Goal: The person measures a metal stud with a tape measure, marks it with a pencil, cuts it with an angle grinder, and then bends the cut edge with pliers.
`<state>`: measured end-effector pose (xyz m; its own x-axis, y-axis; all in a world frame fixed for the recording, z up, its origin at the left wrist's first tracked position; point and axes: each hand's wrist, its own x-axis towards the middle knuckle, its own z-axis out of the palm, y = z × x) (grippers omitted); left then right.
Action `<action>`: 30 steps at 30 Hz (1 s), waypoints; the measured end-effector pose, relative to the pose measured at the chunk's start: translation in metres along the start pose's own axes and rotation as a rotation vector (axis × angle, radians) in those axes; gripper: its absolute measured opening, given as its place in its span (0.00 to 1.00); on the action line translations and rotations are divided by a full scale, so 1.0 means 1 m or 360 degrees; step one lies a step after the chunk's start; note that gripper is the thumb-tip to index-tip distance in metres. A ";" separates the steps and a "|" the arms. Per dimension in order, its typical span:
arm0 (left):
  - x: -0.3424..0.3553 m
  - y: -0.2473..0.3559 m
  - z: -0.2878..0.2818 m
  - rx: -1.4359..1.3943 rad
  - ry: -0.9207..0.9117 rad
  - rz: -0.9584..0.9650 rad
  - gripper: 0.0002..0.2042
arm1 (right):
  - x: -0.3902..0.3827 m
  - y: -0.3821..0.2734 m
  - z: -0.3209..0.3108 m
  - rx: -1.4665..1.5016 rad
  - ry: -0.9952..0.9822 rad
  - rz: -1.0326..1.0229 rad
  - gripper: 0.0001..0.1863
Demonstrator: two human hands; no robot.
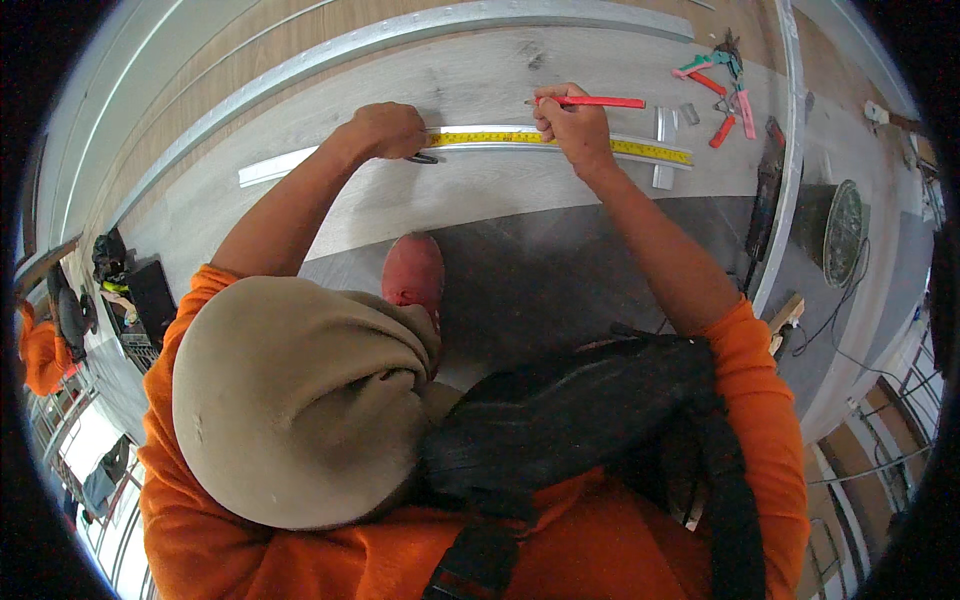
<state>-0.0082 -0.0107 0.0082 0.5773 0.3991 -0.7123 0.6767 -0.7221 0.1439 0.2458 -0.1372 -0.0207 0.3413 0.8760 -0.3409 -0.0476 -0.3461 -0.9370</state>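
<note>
A yellow tape measure blade lies stretched along a light metal profile on the floor. My left hand is closed at the blade's left end, where a small black loop shows below the fingers; the tape's case is hidden in the hand. My right hand pinches a red pencil, which points left just above the profile. That hand rests over the blade. Near the blade's right end, a short metal profile piece lies crosswise to the long one.
Red- and green-handled snips lie at the far right, beside a long metal profile. Another profile curves across the back. A bucket and cables stand farther right. My red shoe is near the work; a black bag hangs over my lap.
</note>
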 end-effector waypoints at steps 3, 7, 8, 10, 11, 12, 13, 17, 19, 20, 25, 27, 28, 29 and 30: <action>-0.003 0.005 -0.010 -0.0021 -0.0047 -0.0010 0.21 | -0.003 -0.007 0.004 -0.0109 -0.0078 0.0017 0.10; -0.002 0.005 -0.008 -0.0064 -0.0058 -0.0053 0.21 | -0.004 -0.008 0.010 -0.0324 -0.0190 -0.0031 0.10; -0.001 0.006 -0.008 -0.0064 -0.0053 -0.0058 0.21 | -0.004 -0.007 0.010 -0.0316 -0.0190 -0.0038 0.10; -0.001 0.005 -0.007 -0.0064 -0.0043 -0.0068 0.21 | -0.004 -0.006 0.012 -0.0300 -0.0190 -0.0052 0.10; -0.001 0.005 -0.006 -0.0053 -0.0044 -0.0061 0.21 | -0.004 -0.005 0.013 -0.0360 -0.0203 -0.0090 0.10; -0.001 0.005 -0.005 -0.0042 -0.0044 -0.0055 0.21 | -0.005 -0.004 0.013 -0.0420 -0.0215 -0.0129 0.10; -0.001 0.005 -0.006 -0.0028 -0.0043 -0.0047 0.21 | -0.006 -0.005 0.013 -0.0479 -0.0224 -0.0169 0.10; 0.000 0.004 -0.006 -0.0015 -0.0067 -0.0054 0.21 | -0.014 -0.007 0.022 -0.0486 -0.0287 -0.0494 0.10; 0.000 0.004 -0.005 -0.0003 -0.0062 -0.0041 0.20 | -0.017 -0.008 0.022 -0.0667 -0.0382 -0.0642 0.10; 0.000 0.005 -0.007 -0.0028 -0.0062 -0.0045 0.20 | -0.015 -0.008 0.021 -0.0774 -0.0406 -0.0880 0.10; -0.003 0.004 -0.006 -0.0072 -0.0013 -0.0024 0.21 | -0.012 -0.005 0.022 -0.0991 -0.0514 -0.1336 0.10; -0.003 0.007 -0.010 -0.0068 -0.0057 -0.0056 0.21 | -0.012 -0.004 0.022 -0.1026 -0.0509 -0.1365 0.10; -0.003 0.007 -0.010 -0.0067 -0.0079 -0.0074 0.21 | -0.011 -0.004 0.022 -0.1043 -0.0508 -0.1381 0.10; -0.002 0.006 -0.009 -0.0078 -0.0074 -0.0068 0.21 | -0.012 -0.003 0.022 -0.1024 -0.0544 -0.1300 0.11; -0.003 0.005 -0.008 -0.0088 -0.0069 -0.0062 0.21 | -0.012 -0.002 0.022 -0.1004 -0.0578 -0.1218 0.11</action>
<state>-0.0028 -0.0105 0.0162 0.5304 0.4005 -0.7472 0.7232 -0.6736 0.1524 0.2212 -0.1393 -0.0162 -0.2325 0.9465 0.2239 0.5938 0.3205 -0.7381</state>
